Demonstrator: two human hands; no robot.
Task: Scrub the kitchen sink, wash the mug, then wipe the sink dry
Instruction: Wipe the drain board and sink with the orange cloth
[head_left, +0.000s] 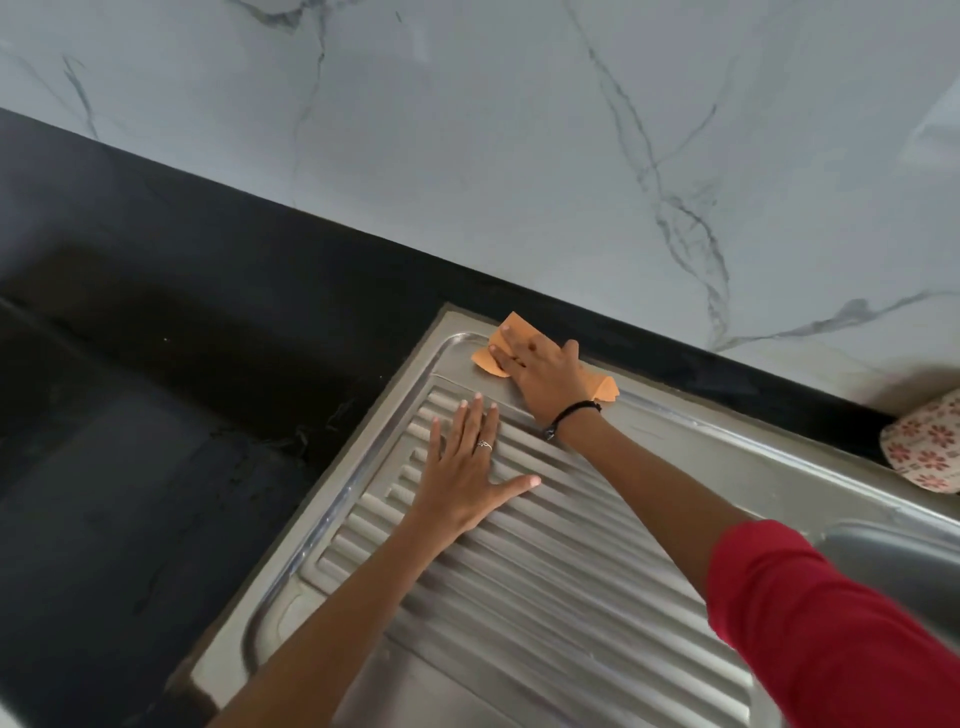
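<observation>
A stainless steel sink unit fills the lower right; its ribbed drainboard (545, 587) runs toward me. My right hand (543, 376) presses an orange cloth (506, 338) flat against the far left corner of the drainboard rim, fingers straight. Part of the cloth shows behind my wrist. My left hand (467, 467) rests flat on the ribs with fingers spread, a ring on one finger. A white mug with red flowers (927, 449) stands at the right edge on the sink's back rim. A slice of the sink basin (898, 566) shows at the right, behind my red sleeve.
A black stone countertop (156, 364) surrounds the sink on the left and along the back. A white marble-patterned wall (519, 130) rises behind it.
</observation>
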